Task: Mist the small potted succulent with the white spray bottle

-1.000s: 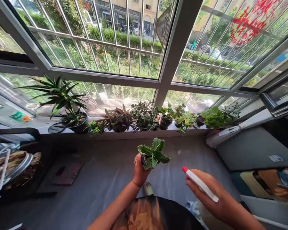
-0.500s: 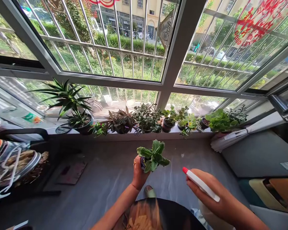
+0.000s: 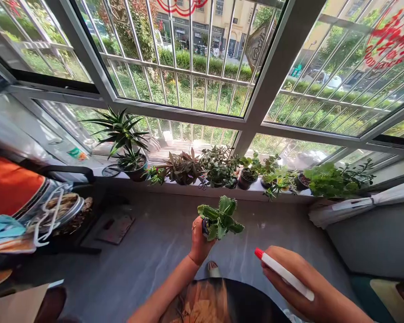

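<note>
My left hand (image 3: 199,242) is closed round a small dark pot holding a green succulent (image 3: 220,218) with toothed leaves, raised in front of me above the grey floor. My right hand (image 3: 296,280) grips a white spray bottle (image 3: 284,274) whose red nozzle tip points left toward the succulent, a short gap apart. The bottle's body is hidden under my hand.
A row of potted plants (image 3: 218,169) lines the window sill (image 3: 202,188), with a tall spiky plant (image 3: 123,130) at its left end. A dark stand with clothes and hangers (image 3: 37,211) is at left. Rolled white paper (image 3: 353,208) lies at right.
The view has swung right and down, so the sill plants and left-side clutter sit further right. Both hands keep their hold, the succulent and bottle staying in nearly the same relation.
</note>
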A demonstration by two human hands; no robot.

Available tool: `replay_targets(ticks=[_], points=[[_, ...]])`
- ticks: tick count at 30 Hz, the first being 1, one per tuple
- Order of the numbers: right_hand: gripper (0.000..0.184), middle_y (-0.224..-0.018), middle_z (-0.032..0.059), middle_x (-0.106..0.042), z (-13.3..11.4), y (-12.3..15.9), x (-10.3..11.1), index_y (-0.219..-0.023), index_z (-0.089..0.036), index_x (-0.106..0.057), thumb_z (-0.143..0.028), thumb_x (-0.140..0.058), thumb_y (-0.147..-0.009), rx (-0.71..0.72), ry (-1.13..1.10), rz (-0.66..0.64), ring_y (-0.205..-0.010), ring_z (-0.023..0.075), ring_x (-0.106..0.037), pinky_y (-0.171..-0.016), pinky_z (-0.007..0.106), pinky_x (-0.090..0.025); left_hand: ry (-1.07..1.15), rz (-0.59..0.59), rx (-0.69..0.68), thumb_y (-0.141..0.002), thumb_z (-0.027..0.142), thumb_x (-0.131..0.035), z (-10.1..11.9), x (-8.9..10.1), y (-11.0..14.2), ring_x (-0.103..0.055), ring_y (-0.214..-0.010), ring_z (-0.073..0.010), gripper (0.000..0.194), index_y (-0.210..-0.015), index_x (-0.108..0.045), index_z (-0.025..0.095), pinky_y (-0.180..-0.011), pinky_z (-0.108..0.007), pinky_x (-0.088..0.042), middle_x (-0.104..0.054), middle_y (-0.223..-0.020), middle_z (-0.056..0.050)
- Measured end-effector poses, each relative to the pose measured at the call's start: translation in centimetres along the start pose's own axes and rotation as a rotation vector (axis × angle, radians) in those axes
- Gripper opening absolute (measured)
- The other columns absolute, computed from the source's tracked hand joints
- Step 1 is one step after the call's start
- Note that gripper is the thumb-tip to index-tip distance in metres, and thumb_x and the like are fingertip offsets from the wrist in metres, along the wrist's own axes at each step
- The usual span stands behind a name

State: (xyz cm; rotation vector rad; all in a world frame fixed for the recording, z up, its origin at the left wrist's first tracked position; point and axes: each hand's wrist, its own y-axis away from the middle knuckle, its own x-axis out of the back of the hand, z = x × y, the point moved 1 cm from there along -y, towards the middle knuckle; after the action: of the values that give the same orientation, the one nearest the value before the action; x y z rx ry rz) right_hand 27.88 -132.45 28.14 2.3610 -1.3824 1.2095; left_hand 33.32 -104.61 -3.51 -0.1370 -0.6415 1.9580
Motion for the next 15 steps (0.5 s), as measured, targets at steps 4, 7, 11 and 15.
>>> replay_targets(ticks=[4,7,11,15], points=[[0.048,-0.13,0.0049,-0.08,-0.9,-1.0,0.0,-0.158,-0.037,-0.059,-0.024,-0.067,-0.112,0.073,0.029,-0.041,-0.114,0.024,-0.081,-0.105,0.027,-0.065,-0.037,0.011,-0.066,-0.081,0.03,-0.084,-0.1,0.8,-0.2,-0.067,-0.127,-0.0416,0.079,-0.155,-0.056,0.03,-0.111,-0.058,-0.054,-0.069,-0.143,-0.014],[0.048,-0.132,0.0057,-0.079,-1.0,-1.6,-0.5,-0.158,-0.034,-0.059,-0.021,-0.065,-0.112,0.057,0.003,-0.068,-0.116,0.0233,-0.08,-0.108,0.028,-0.064,-0.067,0.018,-0.114,-0.081,0.029,-0.084,-0.1,1.1,-0.4,-0.068,-0.126,-0.0397,0.082,-0.157,-0.051,0.031,-0.109,-0.057,-0.055,-0.068,-0.143,-0.015],[0.045,-0.128,0.0049,-0.081,0.0,-1.6,-1.2,-0.154,-0.035,-0.061,-0.024,-0.07,-0.111,0.065,-0.025,0.011,-0.11,0.0246,-0.082,-0.101,0.029,-0.067,-0.071,0.009,-0.098,-0.083,0.029,-0.083,0.0,1.3,-0.5,-0.069,-0.123,-0.0377,0.079,-0.155,-0.053,0.029,-0.106,-0.055,-0.057,-0.069,-0.14,-0.014],[0.04,-0.124,0.0033,-0.083,1.0,-1.2,-1.4,-0.148,-0.037,-0.068,-0.027,-0.072,-0.109,0.039,-0.001,0.062,-0.105,0.0258,-0.084,-0.095,0.028,-0.07,-0.066,0.05,-0.083,-0.081,0.03,-0.086,-0.1,1.6,-0.5,-0.071,-0.121,-0.0389,0.079,-0.154,-0.056,0.029,-0.104,-0.055,-0.06,-0.071,-0.138,-0.014]])
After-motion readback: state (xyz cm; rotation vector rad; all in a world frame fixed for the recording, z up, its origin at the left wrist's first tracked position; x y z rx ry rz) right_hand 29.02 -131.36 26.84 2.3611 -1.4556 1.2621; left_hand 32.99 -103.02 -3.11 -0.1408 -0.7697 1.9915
